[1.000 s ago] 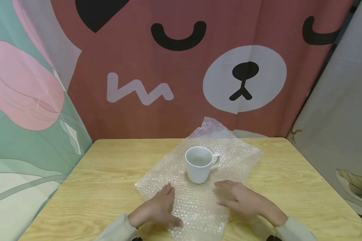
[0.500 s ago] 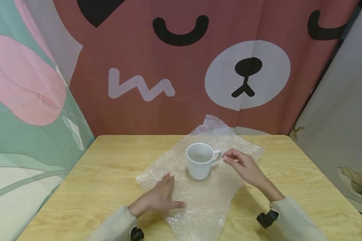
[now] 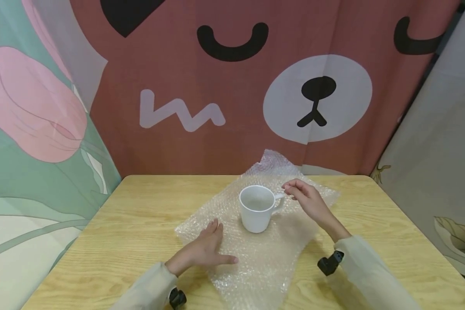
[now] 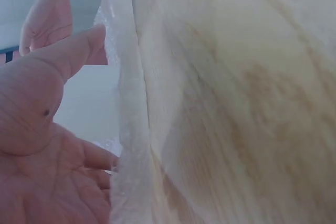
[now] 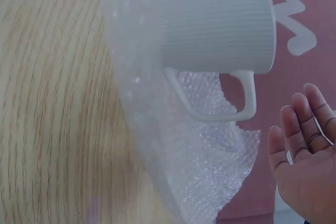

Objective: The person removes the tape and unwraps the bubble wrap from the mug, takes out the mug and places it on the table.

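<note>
A white mug [image 3: 255, 220] stands upright on a sheet of clear bubble wrap [image 3: 255, 269], its handle turned to the right. Vertical ribs show on the mug's side [image 5: 220, 24] in the right wrist view. My left hand [image 3: 206, 249] is at the wrap's left edge, fingers extended and thumb spread over the sheet. Whether its palm presses down is hidden. Close to the mug's handle hovers my right hand [image 3: 309, 203], its fingers slightly bent. In the right wrist view a gap separates those fingers [image 5: 294, 124] from the handle [image 5: 226, 115], and they hold nothing.
Under the wrap is a light wooden table [image 3: 139, 215]. The wrap's far corner [image 3: 273, 159] sticks up at the table's back edge. Behind hangs a reddish-brown curtain [image 3: 170, 146] with a bear face; patterned cloths hang at both sides.
My right hand has risen from low over the wrap, moving forward to beside the mug's handle. The left hand has shifted only slightly. The mug has stayed in place.
</note>
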